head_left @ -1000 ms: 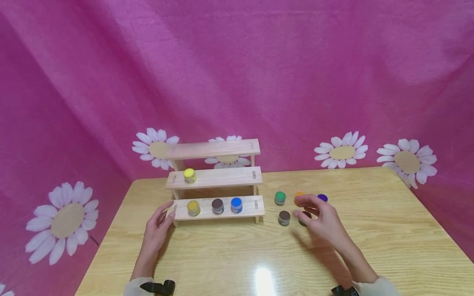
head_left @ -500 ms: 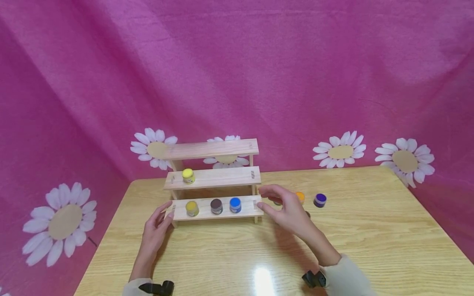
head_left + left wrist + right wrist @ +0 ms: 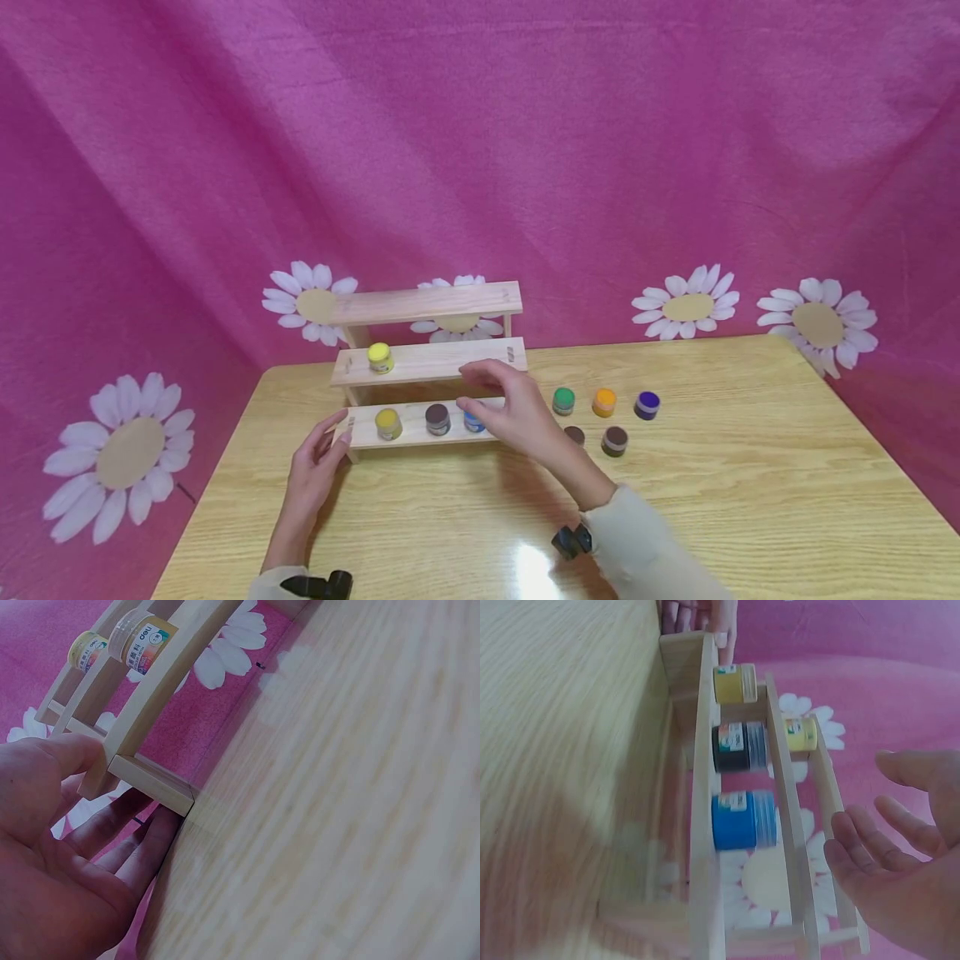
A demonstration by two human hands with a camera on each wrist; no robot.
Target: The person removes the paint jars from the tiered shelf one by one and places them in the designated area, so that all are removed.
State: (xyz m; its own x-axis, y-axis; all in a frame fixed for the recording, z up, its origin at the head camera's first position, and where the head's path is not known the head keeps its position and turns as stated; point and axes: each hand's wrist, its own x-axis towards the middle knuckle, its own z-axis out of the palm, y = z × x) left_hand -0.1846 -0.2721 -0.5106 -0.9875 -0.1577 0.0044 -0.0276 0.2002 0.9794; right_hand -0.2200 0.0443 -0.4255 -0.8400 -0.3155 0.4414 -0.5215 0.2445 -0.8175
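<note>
A three-tier wooden display rack [image 3: 427, 302] stands on the table. My left hand [image 3: 311, 467] holds the left end of its lowest board, thumb [image 3: 79, 752] on the board and fingers by the leg. On that board stand paint jars: a mustard one [image 3: 388, 425], a dark brown one [image 3: 438, 420] and a blue one [image 3: 472, 422]. A bright yellow jar [image 3: 380, 358] sits on the middle board. Above the blue jar is my right hand [image 3: 521, 417], fingers parted and holding nothing in the right wrist view. It hides the lowest board's right end.
Right of the rack, more jars stand on the wooden table [image 3: 750, 467]: green [image 3: 564, 401], orange [image 3: 604, 402], purple [image 3: 647, 406] and dark brown [image 3: 615, 441]. Another brown jar [image 3: 574, 434] is partly behind my right wrist. A pink flowered cloth [image 3: 585, 167] hangs behind.
My right hand has moved left from over the loose jars to above the blue jar on the rack. The left hand stays at the rack's left end.
</note>
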